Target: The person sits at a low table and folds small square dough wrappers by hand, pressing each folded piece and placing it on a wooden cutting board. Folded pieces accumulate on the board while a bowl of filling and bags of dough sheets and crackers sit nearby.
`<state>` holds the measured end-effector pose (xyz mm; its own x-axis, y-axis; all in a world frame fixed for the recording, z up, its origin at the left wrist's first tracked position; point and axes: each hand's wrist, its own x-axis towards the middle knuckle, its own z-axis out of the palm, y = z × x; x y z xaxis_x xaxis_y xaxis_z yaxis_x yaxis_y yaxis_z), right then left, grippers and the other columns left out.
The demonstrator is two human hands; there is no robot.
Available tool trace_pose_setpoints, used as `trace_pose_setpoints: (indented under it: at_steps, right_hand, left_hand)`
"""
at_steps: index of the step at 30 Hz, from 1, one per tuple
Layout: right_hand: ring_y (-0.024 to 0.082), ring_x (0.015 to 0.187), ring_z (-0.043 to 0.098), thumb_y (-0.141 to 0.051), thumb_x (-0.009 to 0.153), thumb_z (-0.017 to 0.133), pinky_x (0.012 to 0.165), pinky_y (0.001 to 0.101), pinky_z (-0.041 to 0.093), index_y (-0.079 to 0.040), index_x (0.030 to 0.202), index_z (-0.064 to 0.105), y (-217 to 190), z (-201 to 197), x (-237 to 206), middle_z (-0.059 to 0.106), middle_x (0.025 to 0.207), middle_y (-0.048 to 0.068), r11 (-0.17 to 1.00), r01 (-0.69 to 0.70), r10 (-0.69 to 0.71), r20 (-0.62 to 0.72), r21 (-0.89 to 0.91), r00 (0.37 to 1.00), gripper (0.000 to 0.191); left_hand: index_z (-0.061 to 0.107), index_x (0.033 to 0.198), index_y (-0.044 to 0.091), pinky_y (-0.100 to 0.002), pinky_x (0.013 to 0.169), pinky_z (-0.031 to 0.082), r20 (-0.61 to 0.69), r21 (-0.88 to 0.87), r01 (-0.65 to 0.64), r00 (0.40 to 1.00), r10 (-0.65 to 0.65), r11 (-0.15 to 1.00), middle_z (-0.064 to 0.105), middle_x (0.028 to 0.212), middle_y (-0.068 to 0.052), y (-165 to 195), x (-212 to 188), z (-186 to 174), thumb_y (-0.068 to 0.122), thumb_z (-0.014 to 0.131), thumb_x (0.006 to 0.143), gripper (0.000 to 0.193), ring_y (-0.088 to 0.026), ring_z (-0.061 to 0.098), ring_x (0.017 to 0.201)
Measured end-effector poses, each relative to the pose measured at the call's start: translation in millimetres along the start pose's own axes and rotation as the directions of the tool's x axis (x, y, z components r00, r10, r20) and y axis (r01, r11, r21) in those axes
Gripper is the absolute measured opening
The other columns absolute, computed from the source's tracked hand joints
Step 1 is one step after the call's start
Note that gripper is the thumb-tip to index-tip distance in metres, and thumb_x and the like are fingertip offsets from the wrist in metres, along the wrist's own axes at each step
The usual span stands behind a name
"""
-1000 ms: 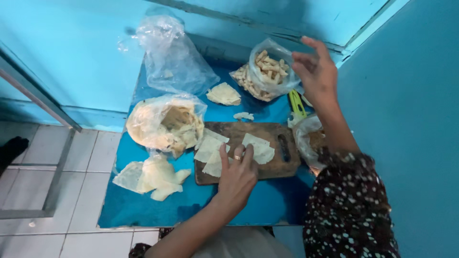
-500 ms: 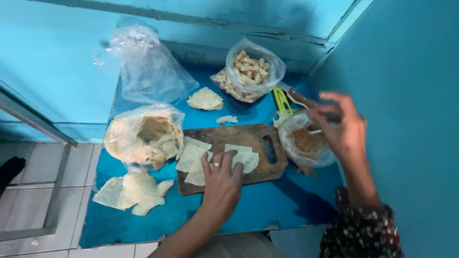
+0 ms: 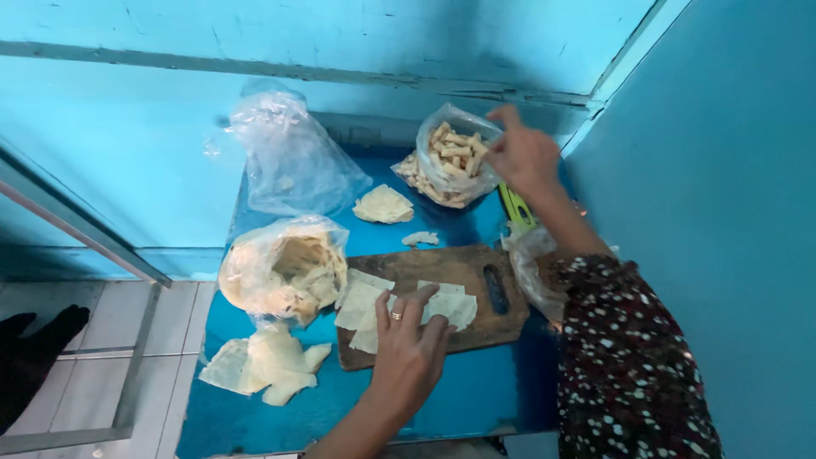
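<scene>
— Where is the left hand [image 3: 410,342]?
— Flat, fingers spread, pressing pale thin sheets [image 3: 364,304] onto the wooden cutting board [image 3: 463,265] near the table's [image 3: 476,399] middle.

— And the right hand [image 3: 523,155]?
— Far right, at the rim of an open plastic bag of short tan sticks [image 3: 450,157], fingers bunched. I cannot tell whether it pinches a stick.

— What lies around?
— A bag of pale sheets [image 3: 285,270] left of the board, loose scraps [image 3: 263,365] at the near left, a small stack of sheets [image 3: 383,205] farther back, and an empty clear bag [image 3: 289,157] at the far left.
</scene>
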<state>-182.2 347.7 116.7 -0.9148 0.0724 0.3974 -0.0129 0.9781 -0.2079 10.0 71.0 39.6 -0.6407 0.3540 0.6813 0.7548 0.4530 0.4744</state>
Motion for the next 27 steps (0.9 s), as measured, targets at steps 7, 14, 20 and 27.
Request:
trace_pose_setpoints:
  at_steps: [7,14,20,27]
  right_hand:
    - [0.009,0.092,0.074,-0.010,0.080,0.079,0.076,0.0283,0.062,-0.014,0.128,0.055,-20,-77,-68,0.074,0.097,0.000,0.737,-0.092,-0.143,0.288,0.670,0.947,0.054]
    - [0.013,0.088,0.075,-0.014,0.085,0.080,0.075,0.0303,0.063,-0.013,0.126,0.060,-83,-83,-190,0.076,0.093,0.004,0.654,-0.354,-0.243,0.629,0.669,0.738,0.046]
    - [0.022,0.111,0.071,0.000,0.081,0.083,0.082,0.0354,0.063,-0.004,0.137,0.048,-97,-63,-232,0.066,0.131,0.014,0.261,-0.175,-0.255,0.243,0.949,0.936,0.066]
    - [0.024,0.102,0.078,0.006,0.085,0.081,0.079,0.0342,0.065,0.001,0.139,0.047,-101,-23,-270,0.075,0.113,0.020,0.391,0.243,-0.120,-0.212,0.888,0.970,0.064]
  left_hand:
    - [0.063,0.119,0.003,-0.033,0.080,0.064,0.053,-0.591,0.391,0.892,-0.450,0.705,0.057,0.133,-0.015,13,18,-31,-0.001,0.076,0.085,0.036,-0.026,0.066,0.114]
    - [0.071,0.118,0.002,-0.028,0.081,0.061,0.037,-0.603,0.281,0.945,-0.326,0.747,0.069,0.119,-0.009,23,6,-53,-0.002,0.075,0.092,0.027,-0.016,0.072,0.099]
    - [0.074,0.108,-0.005,-0.025,0.083,0.057,0.119,-0.841,0.348,0.866,-0.486,0.414,0.071,0.112,-0.012,23,-10,-49,-0.005,0.071,0.095,0.014,-0.016,0.070,0.100]
    - [0.076,0.103,-0.005,-0.031,0.080,0.060,0.503,-0.827,0.551,0.636,-0.586,-0.112,0.073,0.104,-0.012,17,-19,-42,-0.001,0.070,0.094,0.012,-0.017,0.071,0.092]
